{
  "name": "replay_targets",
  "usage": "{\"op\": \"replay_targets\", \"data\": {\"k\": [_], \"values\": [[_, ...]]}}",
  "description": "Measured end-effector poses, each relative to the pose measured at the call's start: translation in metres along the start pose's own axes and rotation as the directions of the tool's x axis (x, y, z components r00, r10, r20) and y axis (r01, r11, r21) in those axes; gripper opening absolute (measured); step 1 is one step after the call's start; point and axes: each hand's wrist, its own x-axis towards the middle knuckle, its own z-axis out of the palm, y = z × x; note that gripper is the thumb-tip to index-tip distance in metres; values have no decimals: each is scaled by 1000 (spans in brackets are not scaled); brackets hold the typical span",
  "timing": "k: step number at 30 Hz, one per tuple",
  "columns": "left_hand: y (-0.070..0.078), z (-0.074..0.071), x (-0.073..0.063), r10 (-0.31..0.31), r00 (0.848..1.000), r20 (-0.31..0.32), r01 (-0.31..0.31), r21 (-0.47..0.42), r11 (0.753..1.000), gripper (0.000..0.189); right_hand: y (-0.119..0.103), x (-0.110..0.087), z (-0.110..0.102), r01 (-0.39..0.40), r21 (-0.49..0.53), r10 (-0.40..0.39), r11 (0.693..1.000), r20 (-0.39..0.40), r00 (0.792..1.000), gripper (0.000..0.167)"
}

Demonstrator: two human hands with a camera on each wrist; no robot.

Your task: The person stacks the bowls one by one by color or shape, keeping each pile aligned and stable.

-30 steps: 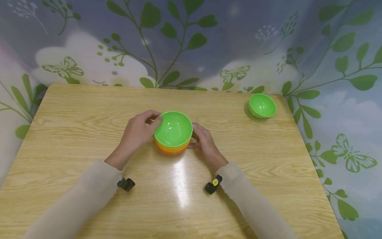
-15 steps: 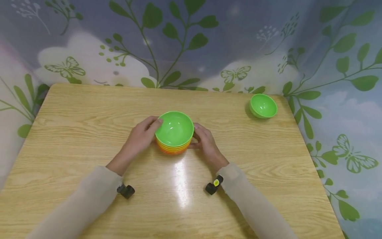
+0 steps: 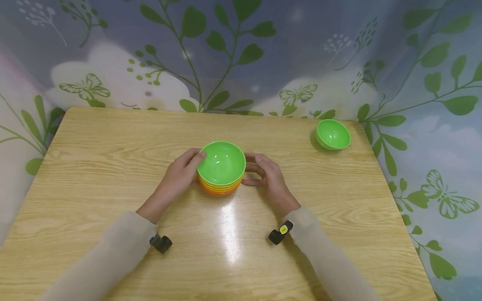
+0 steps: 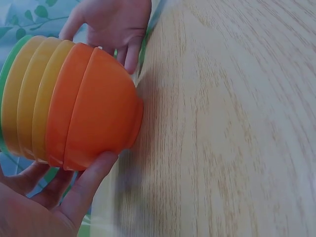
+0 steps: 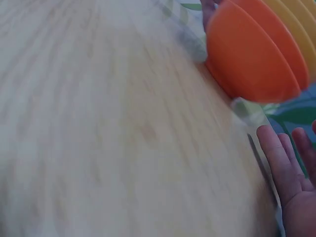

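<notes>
A stack of nested bowls [image 3: 221, 189] stands upright on the table, with a green bowl [image 3: 221, 163] on top, yellow ones in the middle and orange bowls [image 4: 101, 113] at the bottom. My left hand [image 3: 178, 175] holds the stack from the left, its thumb on the green rim and its fingers along the side. On the other side, my right hand [image 3: 276, 182] is beside the stack, fingers loosely extended. The right wrist view has a gap between this hand's fingers [image 5: 276, 155] and the orange bowl.
Another green bowl [image 3: 333, 134] sits alone near the table's far right corner. The wooden table [image 3: 113, 133] meets a leaf-patterned backdrop [image 3: 241, 54] at its back edge. Each wrist wears a small black camera [image 3: 161, 243].
My right hand has drawn away from the stack to the right, and its fingers have loosened. Earlier, my left hand settled lower around the stack's side. The bowls stay in place.
</notes>
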Motion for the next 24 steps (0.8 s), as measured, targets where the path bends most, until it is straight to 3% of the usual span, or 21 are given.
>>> {"op": "replay_targets", "data": {"k": [7,15,24], "values": [[1,-3,0,4,1000,3,-4,-12,1000,65,-13,2,-24,6,45,-3,999,-73,997,51],[2,-4,-2,1,1000,18,-1,-35,999,62,-24,-1,-49,31,-18,-33,999,-130,991,48],[0,-1,-1,-18,999,35,21,-87,996,62,-29,-5,-75,26,-7,-26,1000,-183,983,46]]}}
